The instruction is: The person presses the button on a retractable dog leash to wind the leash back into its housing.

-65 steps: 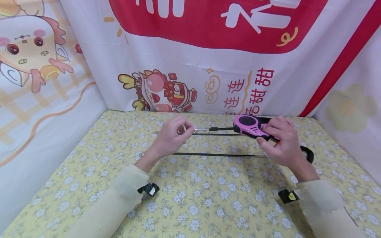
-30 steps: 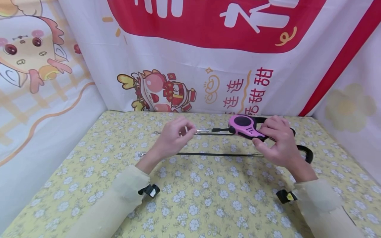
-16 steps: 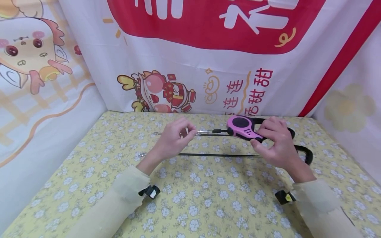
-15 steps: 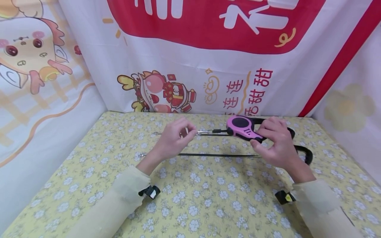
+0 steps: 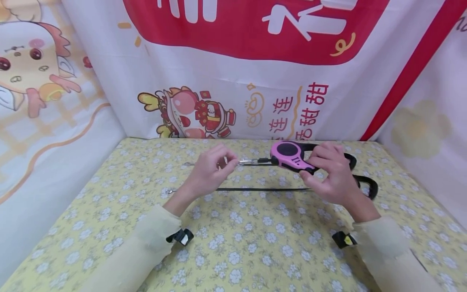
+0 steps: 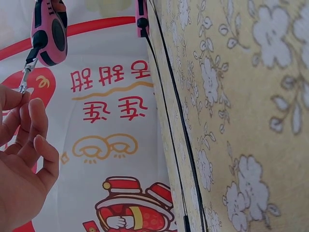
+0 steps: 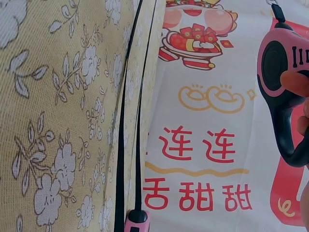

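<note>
I found the right hand [image 5: 330, 178] right of centre in the head view, its fingers [image 5: 321, 160] curled round a pink leash reel [image 5: 288, 155], which was held clear of the worktop [image 5: 240, 239] near the back banner [image 5: 226, 81]. In the right wrist view the reel [image 7: 280, 72] sat at the upper right of the frame, with a fingertip [image 7: 295, 83] resting on its face.

The left hand [image 5: 208, 174] lay just left of centre, thumb and forefinger [image 5: 227, 156] pinching the metal clip [image 5: 248, 162] at the end of the reel's short black cord [image 5: 264, 160]. The cord ran nearly level between the two hands. The left wrist view showed the clip [image 6: 23, 79] meeting the fingertips [image 6: 21, 99] at the upper left of the frame, with the reel [image 6: 48, 31] above it; the remaining fingers were loosely bent.

A second leash's black strap [image 5: 262, 189] lay flat on the worktop, running across the middle of the frame below both hands, and its black loop handle [image 5: 370, 187] showed behind the right wrist. I could not tell whether the strap touched either hand. The worktop carried a yellow cloth with a flower print. Both forearms wore pale sleeves [image 5: 142, 239], each with a small black mount [image 5: 179, 237] at the wrist.
</note>
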A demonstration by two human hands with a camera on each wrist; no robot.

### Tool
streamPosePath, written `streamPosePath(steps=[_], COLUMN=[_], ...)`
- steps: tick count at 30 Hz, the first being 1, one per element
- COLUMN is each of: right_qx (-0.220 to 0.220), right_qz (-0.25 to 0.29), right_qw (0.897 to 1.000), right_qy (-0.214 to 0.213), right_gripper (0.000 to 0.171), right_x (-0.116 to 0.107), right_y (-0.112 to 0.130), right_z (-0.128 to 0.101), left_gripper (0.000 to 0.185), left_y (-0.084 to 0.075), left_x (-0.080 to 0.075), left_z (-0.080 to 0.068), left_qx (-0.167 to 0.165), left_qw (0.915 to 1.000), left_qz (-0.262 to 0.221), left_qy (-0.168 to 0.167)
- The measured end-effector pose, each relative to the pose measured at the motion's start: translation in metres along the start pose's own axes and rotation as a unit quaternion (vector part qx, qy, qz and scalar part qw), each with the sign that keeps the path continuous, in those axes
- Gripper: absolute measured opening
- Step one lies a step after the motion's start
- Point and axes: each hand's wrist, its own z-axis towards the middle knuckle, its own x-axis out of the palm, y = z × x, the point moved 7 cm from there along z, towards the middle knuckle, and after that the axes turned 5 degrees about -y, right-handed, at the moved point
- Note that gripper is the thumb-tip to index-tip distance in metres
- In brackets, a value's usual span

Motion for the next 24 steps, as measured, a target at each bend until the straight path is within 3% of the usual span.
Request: streamPosePath(steps=[8, 24], right_qx=[-0.004, -0.005], right_qz=[-0.006, 0.011], right_qw=[1.0, 1.0], right_qy=[0.011, -0.002], right_gripper=[0.054, 0.04], right_x=[0.0023, 0.0006], right_y=[0.0023, 0.0038], right_z=[0.0008, 0.0013], left_gripper=[0.012, 0.011], left_y=[-0.0023, -0.0049], left_x=[0.0014, 0.0041], left_z=[-0.0013, -0.0016], left_qx=[0.01, 0.021], left_qw=[1.0, 0.9998], left_qz=[0.001, 0.002], left_qy=[0.001, 0.005])
